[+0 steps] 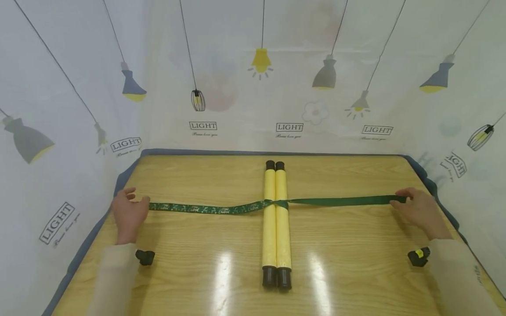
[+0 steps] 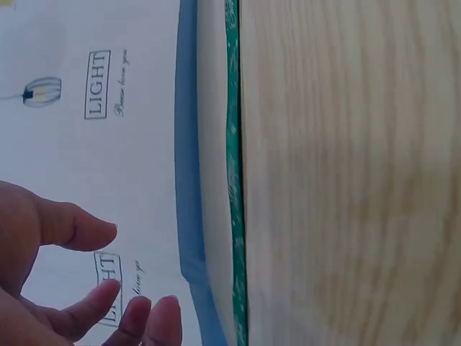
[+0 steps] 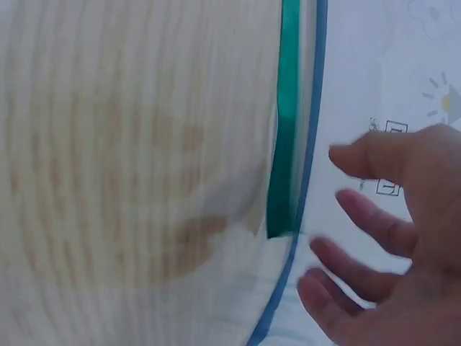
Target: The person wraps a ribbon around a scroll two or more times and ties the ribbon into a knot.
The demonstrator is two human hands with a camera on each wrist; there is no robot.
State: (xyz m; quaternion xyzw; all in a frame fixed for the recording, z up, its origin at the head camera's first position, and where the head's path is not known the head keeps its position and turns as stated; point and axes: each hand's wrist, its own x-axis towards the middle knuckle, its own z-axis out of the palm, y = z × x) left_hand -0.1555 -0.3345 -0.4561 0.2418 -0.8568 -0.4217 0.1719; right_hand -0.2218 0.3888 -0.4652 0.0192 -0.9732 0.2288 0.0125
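- Fingers of the left hand stand parted and loosely bent, nothing between them; those of the right hand are likewise spread, just beside the ribbon's free end, holding nothing.
- Green ribbon passes across two yellow tubes near mid-length and runs out to either side, printed face showing on the left, plain on the right. It gathers at the tubes; whether as a knot or a mere crossing cannot be told.
- Tubes lie side by side, black caps at both ends, mid-table.
- Step in hand, as judged: binding the pair, with the ends laid out apart.
- Next move probably calls for pinching both ends and drawing evenly, without rolling the tubes.
- Wooden table beneath; lamp-printed backdrop behind.
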